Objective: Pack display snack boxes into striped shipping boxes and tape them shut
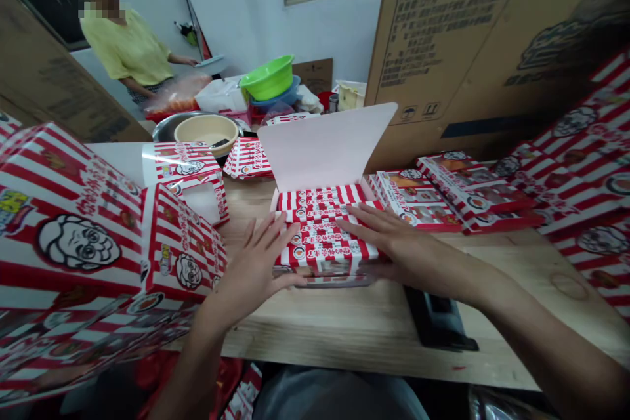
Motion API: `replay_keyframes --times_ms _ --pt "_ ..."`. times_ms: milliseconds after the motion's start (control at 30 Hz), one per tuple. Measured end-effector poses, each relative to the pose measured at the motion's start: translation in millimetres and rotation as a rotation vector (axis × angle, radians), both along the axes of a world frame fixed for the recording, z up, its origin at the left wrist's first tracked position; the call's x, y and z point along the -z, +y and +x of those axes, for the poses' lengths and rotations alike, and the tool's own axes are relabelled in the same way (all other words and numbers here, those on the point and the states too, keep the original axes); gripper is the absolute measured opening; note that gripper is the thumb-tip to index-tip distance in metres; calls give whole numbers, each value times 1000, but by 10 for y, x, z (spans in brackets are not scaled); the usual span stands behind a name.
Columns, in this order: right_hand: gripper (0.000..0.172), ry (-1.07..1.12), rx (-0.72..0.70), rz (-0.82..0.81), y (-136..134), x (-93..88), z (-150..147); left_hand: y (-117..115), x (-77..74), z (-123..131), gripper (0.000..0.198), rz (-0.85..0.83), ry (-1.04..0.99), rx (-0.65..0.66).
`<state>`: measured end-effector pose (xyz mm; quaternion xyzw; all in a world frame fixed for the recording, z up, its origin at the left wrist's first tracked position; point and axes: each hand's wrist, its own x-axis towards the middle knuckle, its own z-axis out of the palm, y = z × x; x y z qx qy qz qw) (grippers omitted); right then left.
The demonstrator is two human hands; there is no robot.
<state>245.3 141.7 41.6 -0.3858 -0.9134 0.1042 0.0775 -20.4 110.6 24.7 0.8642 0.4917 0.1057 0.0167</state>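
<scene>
In front of me on the wooden table stands an open carton with its white lid point(327, 144) raised at the back. Several red-and-white striped small boxes point(335, 243) lie in a row in it. My left hand point(256, 262) rests at the left side of the row, fingers spread and the fingertips on the striped surface. From the right, my right hand point(394, 243) lies with stretched fingers over the top and right edge of the row. Both hands are open and grasp nothing. The lower fingers of my right hand are blurred.
Striped cartons point(93, 223) are stacked at the left, with more striped boxes point(413, 197) at the right. A black device point(438, 321) lies near the table's front edge. Bowls point(268, 79) stand at the back. A person in a yellow top point(123, 42) stands far left.
</scene>
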Motion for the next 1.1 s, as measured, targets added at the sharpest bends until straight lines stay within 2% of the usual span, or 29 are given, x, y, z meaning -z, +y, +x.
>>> replay_keyframes --times_ms 133,333,500,600,700,800,900,1000,1100 --pt "64 64 28 30 -16 142 158 -12 -44 108 31 65 -63 141" --pt "58 110 47 62 -93 196 178 -21 -86 226 26 157 -82 179" --pt "59 -13 104 103 -140 258 116 -9 -48 220 31 91 -42 147" --pt "72 -50 106 123 -161 240 91 -2 -58 215 38 37 2 126" --pt "83 -67 86 124 -157 189 89 23 -37 187 56 -11 34 83" --pt "73 -123 101 132 -129 190 100 57 51 82 63 -77 89 91" --pt "67 -130 114 164 -119 251 127 48 128 -43 64 -34 117 20" --pt "73 -61 105 152 -129 261 135 28 91 -45 68 9 72 -50" --pt "65 -37 185 127 -101 199 50 93 -1 116 67 -33 -43 -98"
